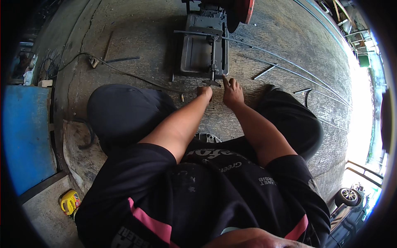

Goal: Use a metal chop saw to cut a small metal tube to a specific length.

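A dark metal cut-off saw point(194, 53) stands on the floor ahead of me, a red guard point(249, 11) at its upper right. Its vise screw point(213, 56) runs toward me and ends in a crank handle point(211, 82). My left hand point(204, 93) is closed just on the near side of that handle; what is in its fingers, if anything, is hidden. Beside it, my right hand point(234, 93) has the index finger stretched toward the base's near right corner, the other fingers loosely bent. A long thin metal rod point(252, 45) lies across the saw at the vise.
More long rods point(306, 74) and a short metal piece point(264, 71) lie on the floor to the right. A cable point(132, 75) crosses the floor on the left, near a dark bar point(123, 59). A blue panel point(27, 136) and a yellow container point(70, 201) are farther left.
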`<action>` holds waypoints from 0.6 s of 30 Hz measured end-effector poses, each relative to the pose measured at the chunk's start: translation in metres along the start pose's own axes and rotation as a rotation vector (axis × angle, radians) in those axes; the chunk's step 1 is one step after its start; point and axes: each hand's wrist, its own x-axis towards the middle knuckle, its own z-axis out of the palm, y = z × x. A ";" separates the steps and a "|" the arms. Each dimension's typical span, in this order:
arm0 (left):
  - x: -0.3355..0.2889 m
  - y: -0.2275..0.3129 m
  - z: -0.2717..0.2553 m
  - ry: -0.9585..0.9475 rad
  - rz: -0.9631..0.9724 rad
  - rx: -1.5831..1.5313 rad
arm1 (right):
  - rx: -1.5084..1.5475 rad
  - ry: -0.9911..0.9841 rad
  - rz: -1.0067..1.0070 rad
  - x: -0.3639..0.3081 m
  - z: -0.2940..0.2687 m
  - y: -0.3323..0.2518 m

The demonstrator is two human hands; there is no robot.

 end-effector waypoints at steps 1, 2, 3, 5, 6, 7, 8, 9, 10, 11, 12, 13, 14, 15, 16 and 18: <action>-0.002 0.001 -0.001 -0.056 -0.044 -0.063 | -0.062 0.008 -0.105 0.001 -0.001 -0.002; -0.003 0.002 -0.003 -0.098 -0.056 -0.078 | -0.103 0.041 -0.222 0.000 0.000 -0.002; -0.003 0.002 -0.004 -0.150 -0.082 -0.090 | -0.142 0.148 -0.367 -0.001 0.001 0.000; -0.002 0.001 -0.005 -0.167 -0.085 -0.100 | -0.292 -0.060 -0.314 -0.004 0.007 0.004; -0.001 0.000 -0.004 -0.130 -0.062 -0.097 | -0.382 -0.226 -0.236 -0.007 0.009 0.010; 0.002 0.000 -0.004 -0.102 -0.041 -0.088 | -0.440 -0.368 -0.158 -0.008 0.010 0.015; 0.005 0.000 -0.005 -0.101 -0.045 -0.106 | -0.448 -0.347 -0.111 -0.010 0.010 0.019; 0.008 -0.001 -0.005 -0.111 -0.055 -0.124 | -0.430 -0.309 -0.065 -0.011 0.009 0.022; 0.010 -0.001 -0.004 -0.119 -0.060 -0.154 | -0.411 -0.314 -0.022 -0.010 0.008 0.021; 0.011 -0.002 -0.004 -0.097 -0.050 -0.130 | -0.308 -0.183 -0.056 -0.010 0.005 0.020; 0.012 -0.002 -0.005 -0.073 -0.031 -0.111 | -0.200 -0.090 -0.085 -0.005 0.003 0.015; 0.012 -0.001 -0.005 -0.071 -0.034 -0.080 | -0.075 0.081 -0.153 -0.001 0.002 0.008; 0.010 -0.001 -0.007 -0.171 -0.051 -0.156 | -0.093 0.069 -0.182 -0.001 0.001 0.000; 0.008 0.000 -0.007 -0.176 -0.053 -0.149 | -0.091 0.134 -0.251 -0.002 0.002 -0.008; 0.006 0.002 -0.008 -0.170 -0.068 -0.131 | -0.090 0.201 -0.331 -0.002 0.003 -0.012; 0.001 0.006 -0.009 -0.126 -0.058 -0.110 | -0.190 0.147 -0.356 -0.003 0.006 -0.012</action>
